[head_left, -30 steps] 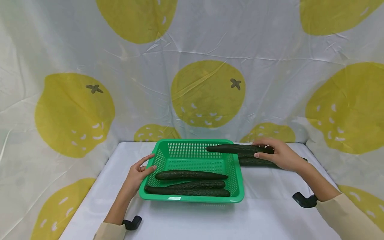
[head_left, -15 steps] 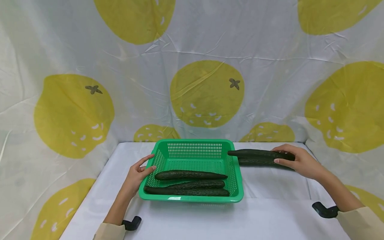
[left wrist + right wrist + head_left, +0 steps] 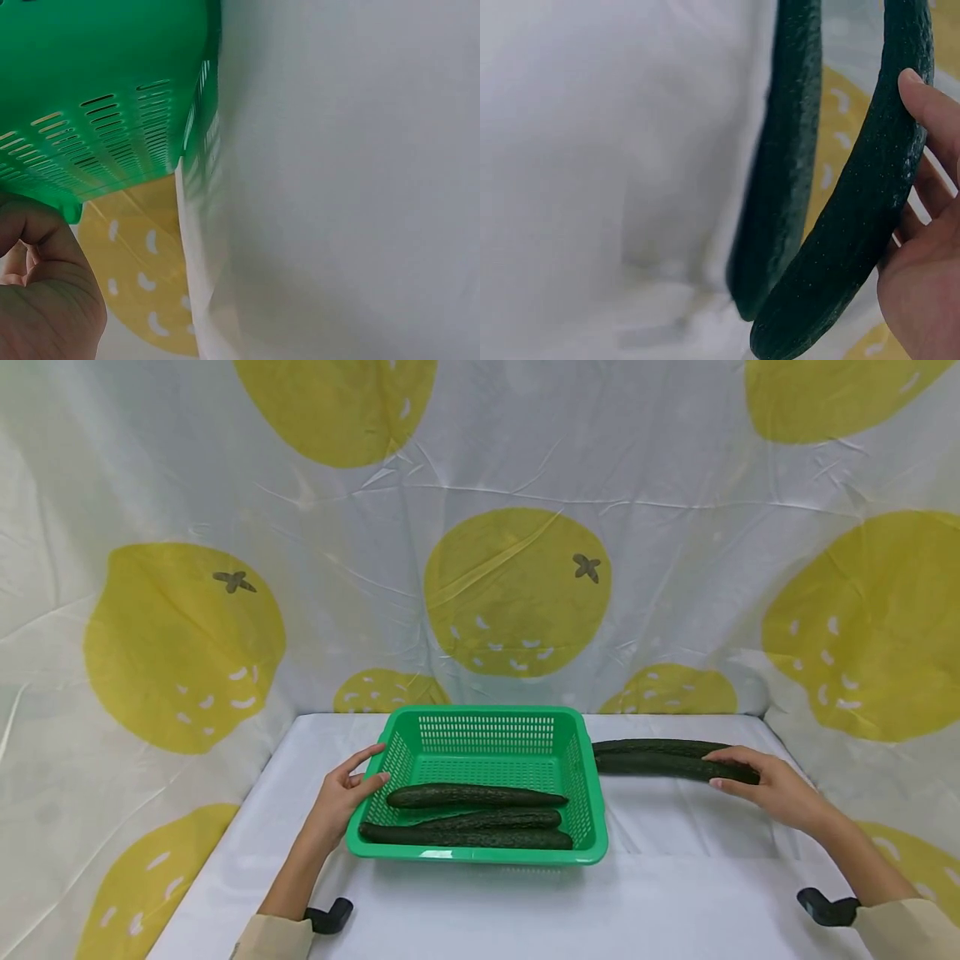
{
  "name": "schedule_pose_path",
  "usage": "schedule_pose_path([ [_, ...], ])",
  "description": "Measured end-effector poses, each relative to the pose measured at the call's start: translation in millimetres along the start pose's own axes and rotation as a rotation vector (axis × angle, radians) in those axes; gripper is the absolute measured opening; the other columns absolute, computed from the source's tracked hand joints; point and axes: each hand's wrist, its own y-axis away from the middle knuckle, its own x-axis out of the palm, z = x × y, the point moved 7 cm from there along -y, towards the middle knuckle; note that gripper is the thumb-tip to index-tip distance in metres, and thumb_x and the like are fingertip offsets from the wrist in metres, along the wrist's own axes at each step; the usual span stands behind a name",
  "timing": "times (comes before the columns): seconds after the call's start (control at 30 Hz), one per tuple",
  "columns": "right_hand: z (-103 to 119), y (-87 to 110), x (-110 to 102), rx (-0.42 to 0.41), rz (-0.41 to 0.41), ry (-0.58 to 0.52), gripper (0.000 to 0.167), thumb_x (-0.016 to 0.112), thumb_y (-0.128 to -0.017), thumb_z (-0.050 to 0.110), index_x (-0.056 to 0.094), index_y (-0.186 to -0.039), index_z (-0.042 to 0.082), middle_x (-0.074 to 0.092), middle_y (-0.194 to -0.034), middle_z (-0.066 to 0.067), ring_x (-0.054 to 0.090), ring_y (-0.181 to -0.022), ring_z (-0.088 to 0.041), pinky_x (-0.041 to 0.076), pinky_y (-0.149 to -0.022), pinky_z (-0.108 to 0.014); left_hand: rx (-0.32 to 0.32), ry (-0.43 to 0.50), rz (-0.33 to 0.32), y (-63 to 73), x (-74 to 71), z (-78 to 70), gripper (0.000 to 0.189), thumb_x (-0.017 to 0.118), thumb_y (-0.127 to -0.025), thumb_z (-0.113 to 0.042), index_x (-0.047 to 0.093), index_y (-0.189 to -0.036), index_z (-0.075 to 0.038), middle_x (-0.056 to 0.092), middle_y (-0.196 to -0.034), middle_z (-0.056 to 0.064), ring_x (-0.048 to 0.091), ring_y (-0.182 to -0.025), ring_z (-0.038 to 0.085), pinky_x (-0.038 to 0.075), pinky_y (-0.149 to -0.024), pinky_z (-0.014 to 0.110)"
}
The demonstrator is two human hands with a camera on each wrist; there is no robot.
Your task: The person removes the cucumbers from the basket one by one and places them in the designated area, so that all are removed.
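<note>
My right hand holds a long dark green cucumber near its right end, just right of the basket. In the right wrist view the thumb lies along this cucumber, with the fingers behind it. A second cucumber lies alongside, a little farther back; the right wrist view shows this other cucumber against the white cloth. My left hand grips the left rim of a green plastic basket, thumb over the edge. Inside, a cucumber lies across the middle, with two more cucumbers at the near side.
A white cloth covers the table. Curtains printed with yellow lemons rise behind it and along both sides. The basket's slotted wall fills the upper left of the left wrist view.
My right hand has moved right and down, taking its cucumber from over the basket's right rim to beside the other one on the table. The left hand and basket have stayed put.
</note>
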Motion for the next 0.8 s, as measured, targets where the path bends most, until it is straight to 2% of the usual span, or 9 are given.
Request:
schedule_pose_path([
  [0.1,-9.0,2.2,4.7,0.016,-0.004,0.026,0.044,0.071,-0.098,0.04,0.064,-0.136,0.02,0.06,-0.143,-0.016,0.05,-0.13,-0.035,0.049,-0.095,-0.042,-0.001,0.011,0.002,0.7,-0.2,-0.1,0.063,0.072,-0.098,-0.032,0.046,-0.155,-0.025,0.076,-0.104,0.017,0.074,-0.08,0.015,0.063,-0.073,0.037],
  [0.2,-15.5,2.9,9.4,0.01,-0.01,0.038,0.043,0.073,-0.097,0.04,0.066,-0.135,0.022,0.063,-0.14,-0.013,0.051,-0.125,-0.01,0.049,-0.089,-0.027,0.0,0.015,0.002,1.9,-0.9,0.3,0.063,0.073,-0.098,-0.031,0.046,-0.155,-0.025,0.076,-0.098,0.012,0.073,-0.079,0.015,0.063,-0.072,0.036],
  [0.27,-19.2,2.4,13.0,0.006,-0.014,0.037,0.041,0.074,-0.096,0.039,0.067,-0.133,0.023,0.064,-0.138,-0.011,0.046,-0.121,0.005,0.049,-0.088,-0.024,0.003,0.013,0.001,2.6,-1.5,0.4,0.063,0.073,-0.098,-0.03,0.047,-0.155,-0.025,0.076,-0.092,0.008,0.073,-0.077,0.015,0.063,-0.07,0.036],
  [0.33,-22.0,1.2,16.7,0.003,-0.018,0.04,0.041,0.074,-0.095,0.039,0.067,-0.132,0.023,0.065,-0.136,-0.01,0.045,-0.119,0.009,0.051,-0.088,-0.026,0.009,0.008,0.001,3.0,-1.9,0.2,0.062,0.072,-0.098,-0.03,0.047,-0.155,-0.025,0.074,-0.088,0.006,0.072,-0.075,0.016,0.062,-0.068,0.035],
  [0.4,-23.1,-0.3,20.1,-0.014,-0.018,0.041,0.04,0.074,-0.096,0.038,0.067,-0.132,0.021,0.065,-0.135,-0.012,0.051,-0.121,-0.001,0.053,-0.088,-0.032,0.014,0.004,-0.001,3.0,-2.1,-0.2,0.062,0.072,-0.098,-0.03,0.047,-0.155,-0.025,0.074,-0.086,0.006,0.072,-0.074,0.016,0.062,-0.067,0.035],
  [0.47,-23.3,-1.8,22.9,-0.026,-0.024,0.046,0.04,0.075,-0.096,0.037,0.068,-0.132,0.02,0.065,-0.134,-0.012,0.056,-0.123,-0.017,0.053,-0.089,-0.037,0.018,0.001,-0.001,2.8,-2.0,-0.6,0.062,0.072,-0.098,-0.031,0.047,-0.155,-0.024,0.074,-0.086,0.006,0.072,-0.073,0.016,0.061,-0.066,0.034],
  [0.57,-22.3,-4.0,26.3,-0.062,-0.031,0.051,0.039,0.076,-0.095,0.033,0.069,-0.13,0.018,0.067,-0.132,-0.013,0.057,-0.122,-0.035,0.053,-0.09,-0.038,0.015,-0.001,-0.007,2.4,-2.0,-0.8,0.062,0.072,-0.098,-0.031,0.047,-0.154,-0.025,0.074,-0.086,0.006,0.07,-0.071,0.014,0.06,-0.065,0.032],
  [0.7,-23.9,-7.1,29.7,-0.075,-0.036,0.063,0.038,0.078,-0.093,0.032,0.07,-0.128,0.02,0.068,-0.13,-0.011,0.058,-0.122,-0.04,0.053,-0.091,-0.041,0.017,-0.006,-0.011,2.2,-1.4,-1.5,0.061,0.073,-0.098,-0.03,0.048,-0.154,-0.026,0.072,-0.084,0.008,0.068,-0.069,0.013,0.059,-0.064,0.031],
  [0.8,-26.1,-9.6,32.3,-0.069,-0.027,0.059,0.038,0.078,-0.093,0.033,0.07,-0.127,0.019,0.067,-0.13,-0.013,0.057,-0.124,-0.043,0.051,-0.093,-0.052,0.022,-0.006,-0.009,2.1,-0.5,-2.2,0.061,0.073,-0.098,-0.03,0.048,-0.154,-0.025,0.073,-0.084,0.008,0.068,-0.07,0.014,0.059,-0.065,0.031],
])
